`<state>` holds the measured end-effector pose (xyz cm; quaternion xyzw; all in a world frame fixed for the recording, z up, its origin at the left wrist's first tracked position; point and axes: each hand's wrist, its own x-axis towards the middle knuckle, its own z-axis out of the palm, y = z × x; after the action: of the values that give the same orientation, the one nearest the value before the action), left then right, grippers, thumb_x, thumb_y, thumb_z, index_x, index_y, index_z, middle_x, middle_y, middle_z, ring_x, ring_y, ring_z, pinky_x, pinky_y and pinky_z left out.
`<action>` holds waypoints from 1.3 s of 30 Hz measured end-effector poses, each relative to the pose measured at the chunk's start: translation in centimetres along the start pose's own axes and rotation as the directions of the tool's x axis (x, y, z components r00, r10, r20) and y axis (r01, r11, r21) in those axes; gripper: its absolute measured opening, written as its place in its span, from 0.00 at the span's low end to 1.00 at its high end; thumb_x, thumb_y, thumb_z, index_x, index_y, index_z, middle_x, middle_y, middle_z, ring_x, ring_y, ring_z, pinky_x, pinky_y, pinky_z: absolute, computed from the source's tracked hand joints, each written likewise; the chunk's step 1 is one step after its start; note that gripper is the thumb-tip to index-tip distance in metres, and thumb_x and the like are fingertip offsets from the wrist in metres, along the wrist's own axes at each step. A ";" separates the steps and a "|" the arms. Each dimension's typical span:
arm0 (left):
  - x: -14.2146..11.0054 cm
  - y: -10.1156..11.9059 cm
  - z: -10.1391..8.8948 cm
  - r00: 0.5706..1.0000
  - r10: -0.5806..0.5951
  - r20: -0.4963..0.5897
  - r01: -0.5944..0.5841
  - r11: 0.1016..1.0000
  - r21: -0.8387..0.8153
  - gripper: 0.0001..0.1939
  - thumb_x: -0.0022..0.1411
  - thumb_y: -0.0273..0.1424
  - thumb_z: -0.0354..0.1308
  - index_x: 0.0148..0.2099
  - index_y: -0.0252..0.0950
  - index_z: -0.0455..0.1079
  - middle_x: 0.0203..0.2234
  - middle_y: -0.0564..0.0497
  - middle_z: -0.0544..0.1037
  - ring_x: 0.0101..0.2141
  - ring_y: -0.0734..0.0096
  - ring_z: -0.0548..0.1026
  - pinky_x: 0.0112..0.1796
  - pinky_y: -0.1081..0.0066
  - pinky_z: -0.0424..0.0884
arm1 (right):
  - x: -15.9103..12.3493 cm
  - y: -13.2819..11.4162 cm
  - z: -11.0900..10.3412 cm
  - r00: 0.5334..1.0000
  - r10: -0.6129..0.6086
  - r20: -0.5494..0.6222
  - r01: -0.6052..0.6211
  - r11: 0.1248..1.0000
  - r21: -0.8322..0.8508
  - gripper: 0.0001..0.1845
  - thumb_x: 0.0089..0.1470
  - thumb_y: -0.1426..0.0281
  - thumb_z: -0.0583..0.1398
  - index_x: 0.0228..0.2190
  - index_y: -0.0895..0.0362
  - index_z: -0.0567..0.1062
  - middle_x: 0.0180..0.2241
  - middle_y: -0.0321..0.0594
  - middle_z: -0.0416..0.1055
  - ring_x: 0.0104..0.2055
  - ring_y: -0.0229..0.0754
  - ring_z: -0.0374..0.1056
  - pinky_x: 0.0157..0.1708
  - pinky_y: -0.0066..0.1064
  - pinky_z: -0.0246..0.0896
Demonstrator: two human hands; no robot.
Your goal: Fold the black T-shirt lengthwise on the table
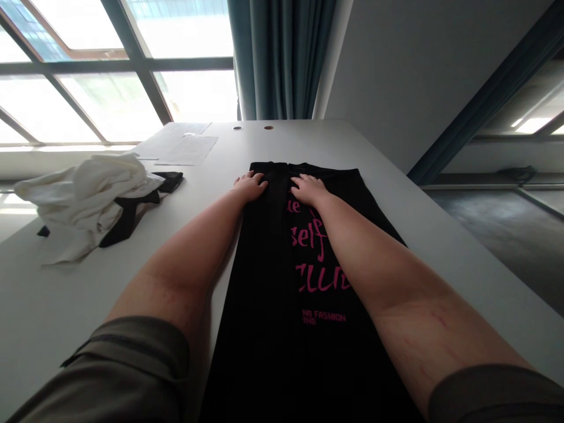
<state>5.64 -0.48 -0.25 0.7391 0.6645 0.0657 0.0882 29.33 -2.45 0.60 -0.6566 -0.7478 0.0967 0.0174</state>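
Note:
A black T-shirt [264,282] with pink lettering lies lengthwise in front of me on the white table [374,158]. Its left part is folded inward, and the fold's edge runs down the middle and covers the start of the print. Near the far end, my left hand [250,187] rests on the shirt's left edge with its fingers laid over the fabric. My right hand [308,189] lies flat beside the fold's edge, fingers spread, just above the lettering. My right forearm hides some of the print. The shirt's near end runs out of the picture.
To the left is a crumpled pile of white cloth [94,182] with black cloth [126,220] under it. Papers [189,150] lie at the far left of the table. Two round cable holes sit near the far edge. Beyond are windows and a blue curtain [282,59].

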 end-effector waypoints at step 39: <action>0.1 0.0 0.1 1.000 0.001 -0.004 -0.001 1.000 0.000 0.38 0.85 0.52 0.46 0.88 0.49 0.61 0.85 0.46 0.56 0.82 0.43 0.59 0.81 0.47 0.52 | 0.0 0.0 0.0 1.000 0.005 0.000 -0.005 1.000 0.002 0.41 0.77 0.54 0.47 0.84 0.47 0.59 0.86 0.43 0.45 0.89 0.58 0.45 0.89 0.59 0.39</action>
<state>5.72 -0.40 -0.33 0.7395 0.6641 0.0675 0.0868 29.30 -2.48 0.61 -0.6583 -0.7462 0.0977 0.0180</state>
